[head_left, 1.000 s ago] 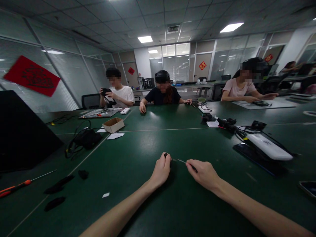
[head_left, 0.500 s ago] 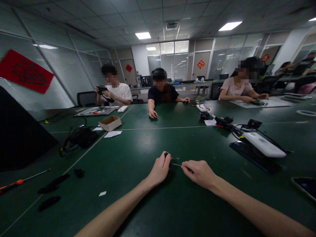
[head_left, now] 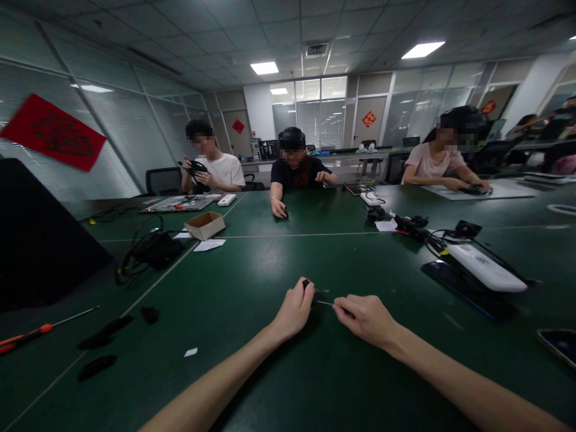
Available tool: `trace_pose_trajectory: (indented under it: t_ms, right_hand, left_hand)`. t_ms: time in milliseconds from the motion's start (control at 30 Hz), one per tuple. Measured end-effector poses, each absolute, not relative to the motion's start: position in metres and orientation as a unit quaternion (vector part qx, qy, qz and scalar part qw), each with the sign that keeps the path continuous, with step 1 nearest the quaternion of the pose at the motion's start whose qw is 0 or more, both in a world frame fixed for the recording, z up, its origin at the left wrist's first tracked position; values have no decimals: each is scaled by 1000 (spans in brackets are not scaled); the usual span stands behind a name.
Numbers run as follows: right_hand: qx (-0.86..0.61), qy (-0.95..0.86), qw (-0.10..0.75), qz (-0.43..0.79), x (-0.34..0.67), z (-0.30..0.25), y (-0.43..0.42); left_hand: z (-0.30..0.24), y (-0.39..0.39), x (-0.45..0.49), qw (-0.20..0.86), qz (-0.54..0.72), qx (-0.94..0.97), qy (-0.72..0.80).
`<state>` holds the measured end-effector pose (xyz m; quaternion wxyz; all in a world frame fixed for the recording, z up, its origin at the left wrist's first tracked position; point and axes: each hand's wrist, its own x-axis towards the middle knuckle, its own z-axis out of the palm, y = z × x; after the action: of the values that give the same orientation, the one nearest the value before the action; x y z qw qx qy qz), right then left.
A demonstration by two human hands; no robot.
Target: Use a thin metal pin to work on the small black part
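Observation:
Over the middle of the green table, my left hand [head_left: 292,312] is closed around a small black part [head_left: 306,284], most of which the fingers hide. My right hand [head_left: 368,317] is closed too, gripping a screwdriver whose thin metal shaft [head_left: 324,303] points left at the black part. The handle is covered by my fingers. Whether the tip sits in the part or only touches it, I cannot tell.
An orange-black screwdriver [head_left: 40,330] and several dark pieces [head_left: 96,367] lie left, near a white scrap [head_left: 191,352]. Farther off are a cardboard box [head_left: 204,226] and black cables [head_left: 155,249]. A phone [head_left: 468,290] and white power bank [head_left: 486,268] lie right. Co-workers sit opposite.
My hands keep nearly the same pose; the whole view has shifted slightly. Across the table, the middle co-worker has lifted one hand, and the left co-worker has turned a black device.

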<state>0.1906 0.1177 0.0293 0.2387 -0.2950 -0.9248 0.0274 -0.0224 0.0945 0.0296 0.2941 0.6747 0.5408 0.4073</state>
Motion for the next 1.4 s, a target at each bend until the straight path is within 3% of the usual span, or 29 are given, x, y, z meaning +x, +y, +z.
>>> trace_pose_trajectory:
  t_ms: [433,933,1133,1400]
  right_hand:
    - [-302,-927,222,-11,193,28,116]
    - [-334,-913,232,19,189,22,112]
    - [-444,-831,330,50,198,17,134]
    - [-426,-843,312,100,198,21,136]
  left_hand:
    - [28,90,-16,228,383,706,550]
    - [30,96,-16,248,397,667,579]
    - [31,91,-13,271,384,679,564]
    - [31,96,-19,275,411,662,563]
